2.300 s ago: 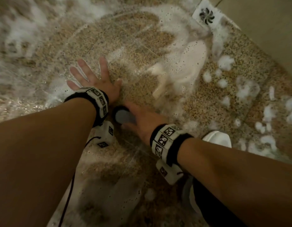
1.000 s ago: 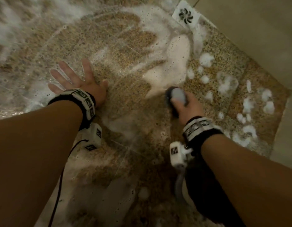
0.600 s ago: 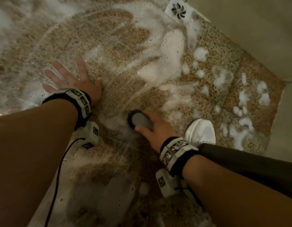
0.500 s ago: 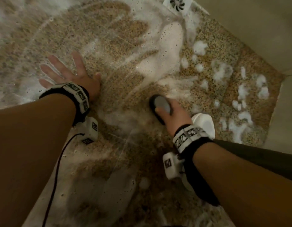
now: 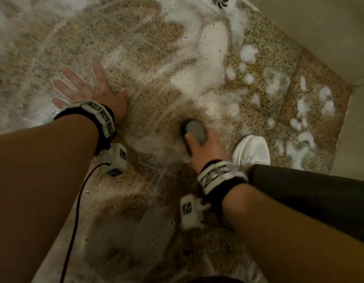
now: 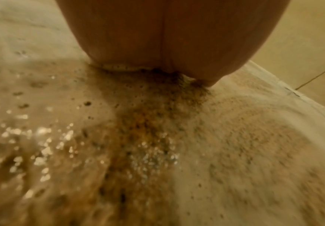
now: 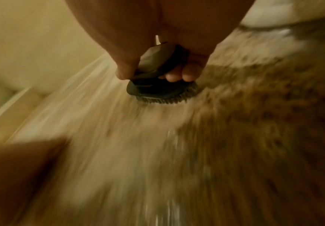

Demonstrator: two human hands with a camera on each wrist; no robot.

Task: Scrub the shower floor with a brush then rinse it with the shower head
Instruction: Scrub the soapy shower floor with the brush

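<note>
In the head view, the left hand (image 5: 91, 90) is laid flat on the wet shower floor (image 5: 156, 94), palm down and fingers straight and spread, nothing held, the forearm reaching in from the lower left. The right hand (image 5: 205, 148) is closed over a dark brush (image 5: 194, 130), which is pressed to the floor near the middle of the picture, just left of a white shoe (image 5: 251, 150). Soap foam (image 5: 209, 58) is smeared beyond the brush, and a white drain cover (image 5: 222, 2) is seen at the far edge. In the left wrist view, only the heel of the left hand (image 6: 167, 38) is shown, planted on the wet speckled floor (image 6: 235, 137); the fingers are hidden here. In the right wrist view, the grip is made plain: fingers (image 7: 179, 75) and thumb are curled round the brush's handle (image 7: 157, 61), with the brush's bristles (image 7: 165, 100) met by the floor, the surroundings blurred.
</note>
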